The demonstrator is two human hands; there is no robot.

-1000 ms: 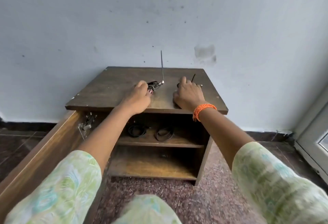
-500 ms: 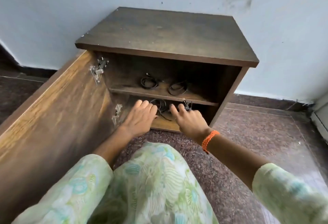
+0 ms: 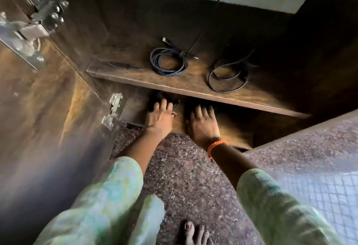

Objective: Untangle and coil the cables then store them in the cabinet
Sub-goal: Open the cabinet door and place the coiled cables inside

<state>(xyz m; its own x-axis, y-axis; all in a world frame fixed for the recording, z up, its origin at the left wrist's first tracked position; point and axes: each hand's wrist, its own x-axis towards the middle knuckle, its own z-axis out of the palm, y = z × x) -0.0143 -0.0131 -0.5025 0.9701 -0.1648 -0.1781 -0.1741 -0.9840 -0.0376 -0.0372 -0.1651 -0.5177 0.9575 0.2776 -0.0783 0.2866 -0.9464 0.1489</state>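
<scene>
Both my hands reach into the bottom compartment (image 3: 232, 128) of the wooden cabinet, under the middle shelf (image 3: 193, 92). My left hand (image 3: 159, 117) lies with straight fingers on a dark cable bundle (image 3: 164, 97), which sits mostly hidden in the shelf's shadow. Beside it, my right hand (image 3: 203, 123), with an orange band at the wrist, rests flat on the bottom board; its fingertips vanish in the dark. On the middle shelf lie a dark blue coiled cable (image 3: 168, 62) and, to its right, a looser black coil (image 3: 228, 78).
The open cabinet door (image 3: 48, 109) stands close on the left with metal hinges (image 3: 114, 111) on its edge. The shelf edge hangs low just above my fingers. Speckled stone floor (image 3: 184, 167) runs below, and my bare foot (image 3: 193, 233) shows at the bottom.
My hands have moved from the cabinet top down into the bottom compartment with the cable bundle. The view has dropped low and close to the shelves.
</scene>
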